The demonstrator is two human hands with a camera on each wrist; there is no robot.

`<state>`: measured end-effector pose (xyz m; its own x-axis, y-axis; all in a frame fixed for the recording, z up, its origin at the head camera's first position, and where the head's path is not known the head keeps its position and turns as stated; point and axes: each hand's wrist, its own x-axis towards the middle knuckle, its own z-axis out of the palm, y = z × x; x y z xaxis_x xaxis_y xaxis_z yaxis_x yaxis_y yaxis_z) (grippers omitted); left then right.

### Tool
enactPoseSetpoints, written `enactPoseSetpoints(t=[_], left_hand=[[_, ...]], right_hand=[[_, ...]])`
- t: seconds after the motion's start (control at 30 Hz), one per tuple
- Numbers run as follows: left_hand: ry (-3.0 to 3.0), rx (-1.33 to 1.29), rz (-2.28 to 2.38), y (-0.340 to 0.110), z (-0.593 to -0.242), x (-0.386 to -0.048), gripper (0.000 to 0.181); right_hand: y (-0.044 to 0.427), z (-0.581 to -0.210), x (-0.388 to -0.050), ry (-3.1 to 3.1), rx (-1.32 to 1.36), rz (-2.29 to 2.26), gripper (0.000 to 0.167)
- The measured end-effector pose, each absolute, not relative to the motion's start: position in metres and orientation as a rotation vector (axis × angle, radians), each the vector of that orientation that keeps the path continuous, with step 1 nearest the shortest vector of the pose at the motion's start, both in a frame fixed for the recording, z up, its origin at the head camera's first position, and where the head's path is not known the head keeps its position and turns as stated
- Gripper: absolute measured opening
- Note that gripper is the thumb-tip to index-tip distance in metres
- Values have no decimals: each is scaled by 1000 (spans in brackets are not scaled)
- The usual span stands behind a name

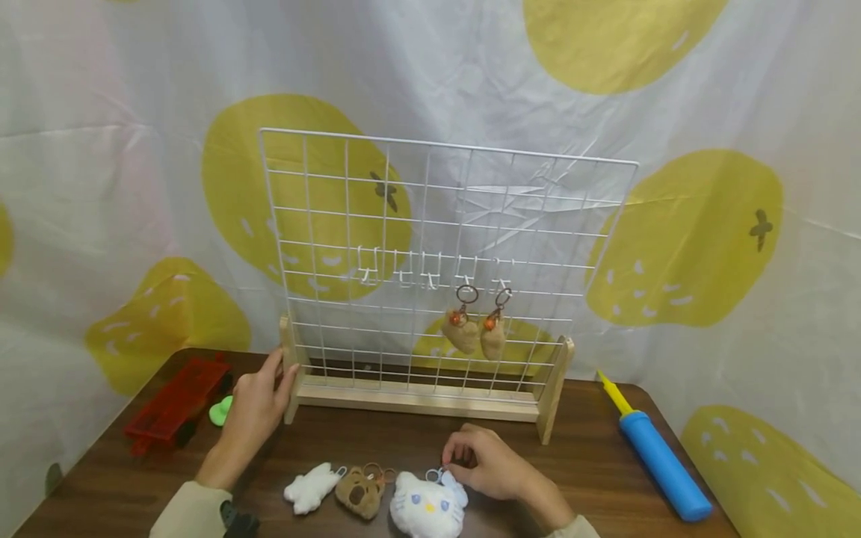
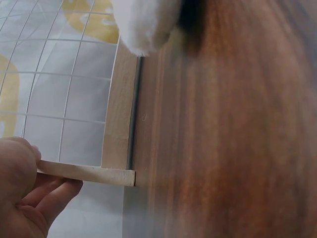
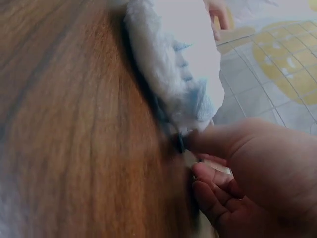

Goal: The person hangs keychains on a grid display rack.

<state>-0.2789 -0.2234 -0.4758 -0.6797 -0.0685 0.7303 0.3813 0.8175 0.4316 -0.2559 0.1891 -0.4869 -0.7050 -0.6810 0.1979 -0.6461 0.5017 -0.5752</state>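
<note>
My left hand (image 1: 252, 407) grips the left wooden upright (image 1: 291, 373) of a white wire grid rack (image 1: 430, 157). In the left wrist view, fingers lie on both sides of that upright. At the front, my right hand (image 1: 489, 462) pinches a white cat plush keychain (image 1: 427, 506) by its ring end, beside the blue bow; the fingertips are partly hidden. To its left lie a brown bear plush keychain (image 1: 359, 493) and a white star-like plush keychain (image 1: 312, 489). Two tan plush keychains (image 1: 460, 333) hang from the rack's white hooks (image 1: 430, 280).
A red plastic tray-like thing (image 1: 178, 403) and a bright green piece (image 1: 220, 411) lie on the left of the brown table (image 1: 336, 441). On the right lies a blue hand pump (image 1: 662, 463) with a yellow nozzle. A patterned curtain (image 1: 168, 187) hangs behind the rack.
</note>
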Motion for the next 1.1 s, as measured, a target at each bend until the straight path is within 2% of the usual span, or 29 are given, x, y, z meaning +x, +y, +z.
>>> enactPoseSetpoints(t=[0.23, 0.5, 0.67, 1.1], left_hand=[[-2206, -232, -734, -222, -475, -280, 25], [-2206, -233, -734, -222, -476, -279, 24], [-2203, -243, -725, -222, -477, -279, 23], [-2199, -239, -714, -224, -477, -280, 23]], right_hand=[[193, -484, -256, 2660, -1106, -934, 9], [202, -485, -261, 2551, -988, -1204, 1], [201, -476, -261, 2514, -913, -1389, 9], [187, -433, -251, 2748, -1068, -1435, 16]])
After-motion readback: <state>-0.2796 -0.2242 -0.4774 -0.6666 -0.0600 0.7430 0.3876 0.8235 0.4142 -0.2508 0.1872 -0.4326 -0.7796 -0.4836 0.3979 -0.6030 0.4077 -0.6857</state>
